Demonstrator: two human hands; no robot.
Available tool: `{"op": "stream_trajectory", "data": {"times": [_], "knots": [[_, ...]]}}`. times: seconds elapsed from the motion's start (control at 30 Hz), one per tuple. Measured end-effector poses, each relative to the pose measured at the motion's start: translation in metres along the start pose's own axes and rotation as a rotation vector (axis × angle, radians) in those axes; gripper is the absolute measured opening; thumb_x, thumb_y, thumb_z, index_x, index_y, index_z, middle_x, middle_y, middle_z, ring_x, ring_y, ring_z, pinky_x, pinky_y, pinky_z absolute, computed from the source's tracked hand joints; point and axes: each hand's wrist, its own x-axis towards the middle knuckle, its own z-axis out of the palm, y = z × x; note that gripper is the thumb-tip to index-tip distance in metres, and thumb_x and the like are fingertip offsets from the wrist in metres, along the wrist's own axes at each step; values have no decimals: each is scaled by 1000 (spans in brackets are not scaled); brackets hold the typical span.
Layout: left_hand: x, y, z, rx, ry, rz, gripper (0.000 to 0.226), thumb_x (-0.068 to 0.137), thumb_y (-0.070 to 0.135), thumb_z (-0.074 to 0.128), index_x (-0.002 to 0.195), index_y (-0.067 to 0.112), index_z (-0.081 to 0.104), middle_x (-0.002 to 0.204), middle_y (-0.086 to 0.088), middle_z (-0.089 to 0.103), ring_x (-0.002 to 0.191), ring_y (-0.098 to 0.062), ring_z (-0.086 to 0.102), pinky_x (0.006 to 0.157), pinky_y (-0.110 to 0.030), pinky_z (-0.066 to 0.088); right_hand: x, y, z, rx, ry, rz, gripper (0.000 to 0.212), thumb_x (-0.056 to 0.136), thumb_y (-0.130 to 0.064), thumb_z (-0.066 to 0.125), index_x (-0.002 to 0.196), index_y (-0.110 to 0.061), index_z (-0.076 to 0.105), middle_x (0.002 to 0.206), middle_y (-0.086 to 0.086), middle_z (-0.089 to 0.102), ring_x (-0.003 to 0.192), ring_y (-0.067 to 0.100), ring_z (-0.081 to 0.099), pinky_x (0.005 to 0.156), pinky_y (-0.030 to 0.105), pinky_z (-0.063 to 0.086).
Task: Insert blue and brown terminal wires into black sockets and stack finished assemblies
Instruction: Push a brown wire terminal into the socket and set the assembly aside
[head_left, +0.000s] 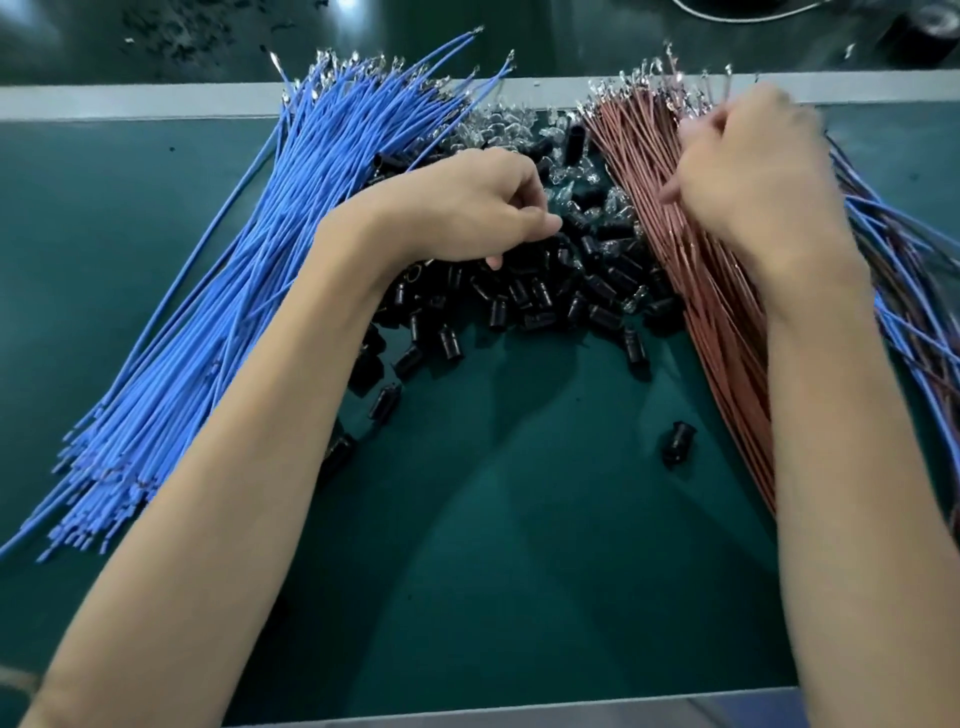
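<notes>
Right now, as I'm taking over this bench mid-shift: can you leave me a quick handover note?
Left hand: fingers curled over the black sockets; what its grip holds is hidden.
Right hand: blurred, curled at the terminal ends of the brown wires.
Blue wires lie at the left.
Done: what look like finished assemblies, stacked far right.
To do: large piles of all three remain.

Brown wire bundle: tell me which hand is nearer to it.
Right. The right hand lies over the brown wire bundle, its fingers at the strands; the left hand is off to its side, over the black sockets.
</notes>
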Motion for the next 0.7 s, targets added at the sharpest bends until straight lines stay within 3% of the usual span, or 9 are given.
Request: {"op": "stream_trajectory", "data": {"times": [0.1,0.2,0.3,0.43,0.5,0.57,0.63,0.7], "knots": [[-4,0,-3,-107,-5,24,20,98,35,51,97,17,59,75,-2,69,57,-5,52,53,-13,38,10,-14,-8,580,54,-13,23,101,-19,41,80,-16,51,56,-6,61,46,0,54,50,16,39],[-11,0,-8,-369,-57,121,12,96,29,53,90,19,57,103,4,72,61,-4,58,60,-17,45,22,-27,-3,982,-17,13,25,98,-8,41,75,-14,47,52,-8,58,42,1,44,43,15,32],[-17,3,-11,-511,-184,217,12,92,29,54,90,17,57,118,3,68,68,-4,59,68,-20,49,31,-35,10,1076,-20,22,24,98,-5,42,76,-13,48,55,-5,61,43,2,45,42,15,33],[-16,5,-7,-559,-281,245,21,87,27,55,96,8,58,114,-2,70,72,-9,60,73,-22,50,34,-33,23,1193,8,25,10,97,0,43,97,-7,50,70,5,67,51,5,54,52,16,42],[-14,2,-5,-590,-229,224,21,86,25,55,96,7,60,104,-4,70,77,-10,62,75,-19,52,33,-29,27,1056,-56,14,11,98,-3,45,104,-5,53,82,8,67,56,5,58,56,16,44],[-10,-1,-3,-656,-125,188,16,89,21,55,95,7,60,96,-3,67,82,-10,63,79,-18,53,32,-26,26,680,-118,-30,22,98,-19,51,105,-1,63,86,5,69,56,1,61,52,14,43],[-5,-5,-2,-763,-2,158,10,94,14,52,93,8,60,91,-4,64,83,-11,61,83,-19,52,34,-25,22,428,-173,-98,37,95,-36,56,93,-3,71,78,2,73,50,-1,61,46,10,40],[-2,-8,-1,-845,104,143,12,97,11,50,90,9,59,88,-2,63,83,-12,59,84,-21,50,33,-25,13,376,-298,-157,41,91,-47,59,82,-8,71,69,0,74,48,0,58,41,9,38]]}}
